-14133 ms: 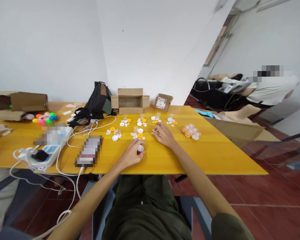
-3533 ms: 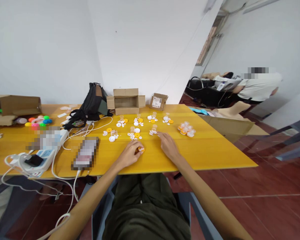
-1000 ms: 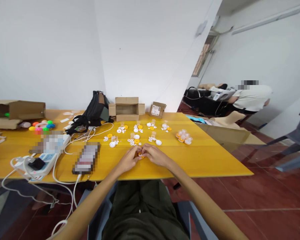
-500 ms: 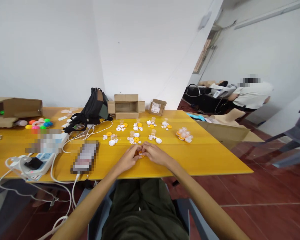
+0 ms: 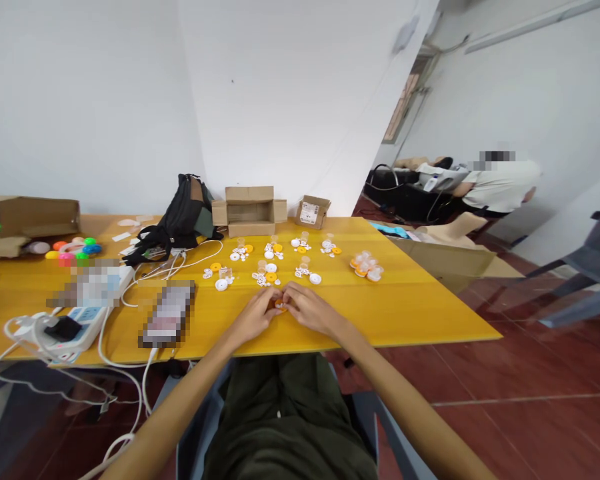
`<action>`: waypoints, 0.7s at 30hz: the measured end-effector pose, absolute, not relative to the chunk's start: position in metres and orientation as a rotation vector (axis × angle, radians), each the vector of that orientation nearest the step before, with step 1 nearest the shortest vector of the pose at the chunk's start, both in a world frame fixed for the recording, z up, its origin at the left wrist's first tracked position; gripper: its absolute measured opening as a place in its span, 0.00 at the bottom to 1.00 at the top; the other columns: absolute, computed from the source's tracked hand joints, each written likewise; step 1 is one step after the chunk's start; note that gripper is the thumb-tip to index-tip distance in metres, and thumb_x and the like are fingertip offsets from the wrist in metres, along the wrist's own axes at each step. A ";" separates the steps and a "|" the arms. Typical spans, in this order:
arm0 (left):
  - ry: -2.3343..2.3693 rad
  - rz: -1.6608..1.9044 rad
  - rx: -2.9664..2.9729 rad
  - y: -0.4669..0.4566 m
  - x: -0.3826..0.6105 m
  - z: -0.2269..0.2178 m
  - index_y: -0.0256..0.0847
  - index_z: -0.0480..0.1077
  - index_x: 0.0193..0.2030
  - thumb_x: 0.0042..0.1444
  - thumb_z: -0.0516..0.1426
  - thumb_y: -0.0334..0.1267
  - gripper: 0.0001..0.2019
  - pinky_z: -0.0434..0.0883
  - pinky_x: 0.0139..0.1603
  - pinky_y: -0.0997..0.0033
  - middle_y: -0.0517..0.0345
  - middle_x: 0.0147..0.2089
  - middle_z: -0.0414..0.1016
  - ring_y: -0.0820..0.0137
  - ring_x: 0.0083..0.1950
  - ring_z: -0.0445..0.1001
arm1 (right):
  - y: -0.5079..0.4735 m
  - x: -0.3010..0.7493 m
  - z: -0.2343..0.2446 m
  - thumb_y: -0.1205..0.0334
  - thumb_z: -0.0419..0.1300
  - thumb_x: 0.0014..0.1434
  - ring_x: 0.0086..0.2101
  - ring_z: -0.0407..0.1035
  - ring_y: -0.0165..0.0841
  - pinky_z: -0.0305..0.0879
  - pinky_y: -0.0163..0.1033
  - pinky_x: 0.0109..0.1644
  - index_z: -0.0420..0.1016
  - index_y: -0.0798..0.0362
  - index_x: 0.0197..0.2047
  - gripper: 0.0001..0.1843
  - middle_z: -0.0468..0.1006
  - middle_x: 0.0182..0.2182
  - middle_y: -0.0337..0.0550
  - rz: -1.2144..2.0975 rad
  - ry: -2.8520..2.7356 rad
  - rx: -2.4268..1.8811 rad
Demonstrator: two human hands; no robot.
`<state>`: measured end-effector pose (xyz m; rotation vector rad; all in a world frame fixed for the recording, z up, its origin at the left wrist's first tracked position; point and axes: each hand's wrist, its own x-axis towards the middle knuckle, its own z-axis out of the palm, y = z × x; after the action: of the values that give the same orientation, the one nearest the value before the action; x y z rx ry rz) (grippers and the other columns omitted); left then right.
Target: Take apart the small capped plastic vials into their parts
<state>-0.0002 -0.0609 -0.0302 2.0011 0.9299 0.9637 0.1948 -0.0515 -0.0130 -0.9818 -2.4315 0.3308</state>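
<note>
My left hand [image 5: 254, 315] and my right hand [image 5: 307, 309] meet fingertip to fingertip over the yellow table [image 5: 420, 307], both pinched on a small orange and white round part [image 5: 281, 305]. Just beyond them lie several groups of small white and orange round parts [image 5: 270, 270], with a lone white cap [image 5: 315, 279] near my right hand. A cluster of clear and orange capsules [image 5: 366, 265] lies further right.
A phone [image 5: 169, 313] on a cable lies to the left, with a power strip [image 5: 75, 319] and white cables. A black backpack [image 5: 185, 217], open cardboard boxes [image 5: 250, 210] and coloured balls [image 5: 73, 250] stand at the back. A person in white bends over a desk at right.
My right hand came from the parts piles to join my left hand on the orange part. Over the last second both hands stay together; only the view shifts slightly.
</note>
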 end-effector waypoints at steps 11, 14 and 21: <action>0.991 0.960 2.048 -0.063 0.001 -0.028 0.44 0.69 0.41 0.58 0.56 0.30 0.06 0.70 0.57 0.63 0.57 0.44 0.76 0.65 0.49 0.73 | -0.059 0.193 -0.014 0.75 0.55 0.60 0.37 0.68 0.34 0.66 0.39 0.45 0.70 0.51 0.34 0.09 0.72 0.34 0.41 0.434 -2.254 -1.054; 0.985 0.953 2.032 -0.063 0.000 -0.029 0.44 0.68 0.42 0.58 0.56 0.31 0.07 0.70 0.56 0.62 0.57 0.43 0.76 0.65 0.48 0.73 | -0.059 0.193 -0.011 0.75 0.55 0.61 0.37 0.69 0.34 0.66 0.39 0.45 0.71 0.52 0.36 0.09 0.73 0.36 0.42 0.414 -2.305 -1.074; 0.974 0.973 1.960 -0.062 0.000 -0.030 0.44 0.67 0.44 0.57 0.56 0.31 0.09 0.72 0.52 0.64 0.57 0.43 0.76 0.66 0.44 0.75 | -0.054 0.190 -0.005 0.73 0.55 0.64 0.39 0.70 0.35 0.67 0.40 0.46 0.75 0.52 0.42 0.10 0.73 0.40 0.45 0.295 -2.470 -1.113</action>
<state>0.0003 -0.0621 -0.0304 1.9601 0.9742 0.9731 0.1904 -0.0540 -0.0054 -1.1133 -2.4704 0.2953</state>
